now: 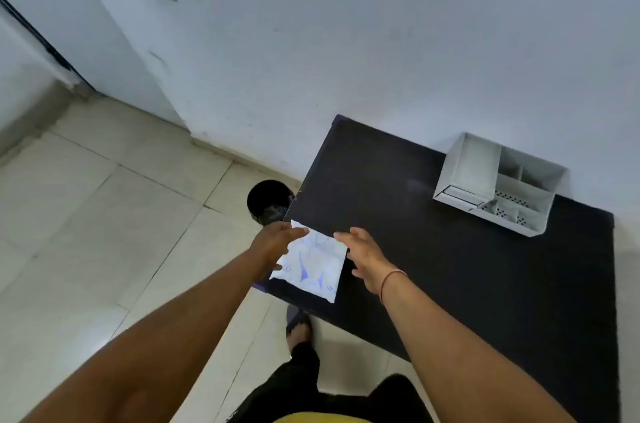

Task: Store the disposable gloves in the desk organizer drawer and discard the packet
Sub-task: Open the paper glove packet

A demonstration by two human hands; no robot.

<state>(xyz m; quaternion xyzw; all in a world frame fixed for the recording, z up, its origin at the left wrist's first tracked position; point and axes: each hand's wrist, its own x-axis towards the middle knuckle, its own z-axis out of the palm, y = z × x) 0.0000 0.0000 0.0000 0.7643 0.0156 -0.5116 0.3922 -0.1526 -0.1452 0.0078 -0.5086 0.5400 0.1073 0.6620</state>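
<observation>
A flat white packet [311, 265] with blue print lies at the near left corner of the black table [467, 267]. My left hand [277, 241] rests on the packet's left edge, fingers laid over its top corner. My right hand [363, 254] is at the packet's right edge with fingers spread, touching or just above it. The white desk organizer [498, 182] stands at the table's far right by the wall, with open compartments on top and a shut drawer [460, 196] low on its left front. No loose gloves are visible.
A black round bin [268, 201] stands on the tiled floor just past the table's left edge, near my left hand. A white wall runs behind the table. My foot in a sandal [298, 325] is under the table's near edge.
</observation>
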